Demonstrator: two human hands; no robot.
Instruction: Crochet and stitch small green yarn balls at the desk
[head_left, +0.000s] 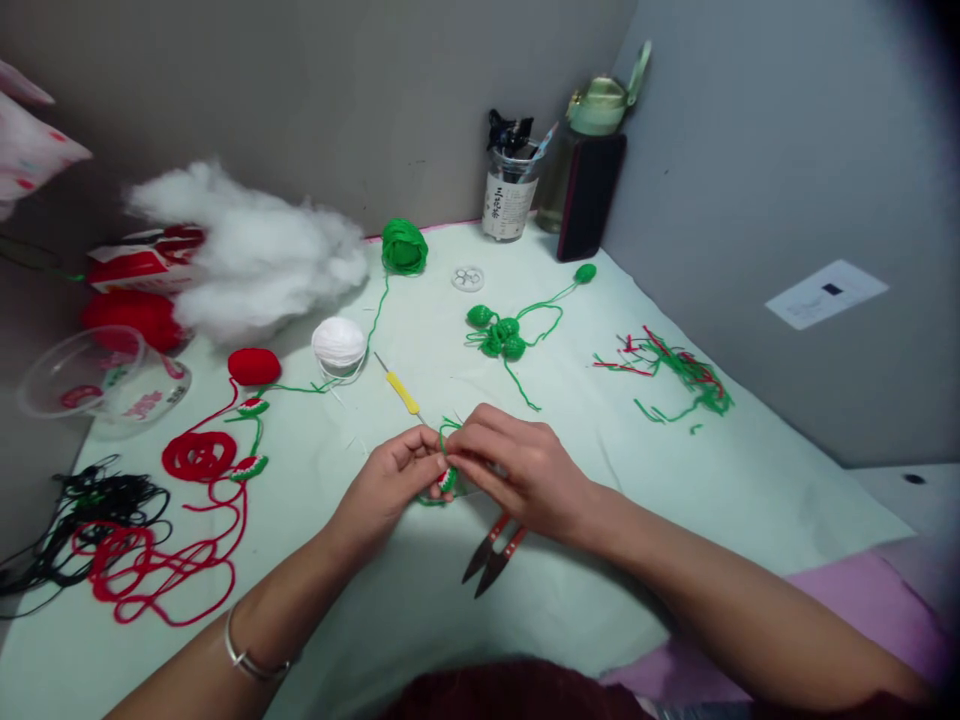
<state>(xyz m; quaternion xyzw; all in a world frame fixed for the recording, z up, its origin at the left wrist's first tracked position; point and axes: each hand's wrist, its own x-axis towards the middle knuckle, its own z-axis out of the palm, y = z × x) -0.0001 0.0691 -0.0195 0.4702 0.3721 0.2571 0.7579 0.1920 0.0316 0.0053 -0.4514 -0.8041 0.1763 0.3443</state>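
Observation:
Between the fingertips of my left hand (401,475) is a small crocheted watermelon slice (447,480), red with a white and green edge. My right hand (521,460) meets it from the right, thumb and fingers pinched together at the green yarn (450,424) coming off the piece. The fingers cover much of the slice and yarn. Thread snips (491,560) with dark blades and orange handles stick out below my right hand; whether they lie on the table or rest against the palm, I cannot tell. A crochet hook (403,392) with a yellow handle lies just beyond my left hand.
White stuffing (262,250), a white yarn ball (339,343), a green yarn ball (405,247) and red yarn (199,456) lie left. Green crocheted pieces (504,335) sit mid-table, yarn scraps (682,370) right. A pen cup (510,200) and a phone (592,195) stand at the back.

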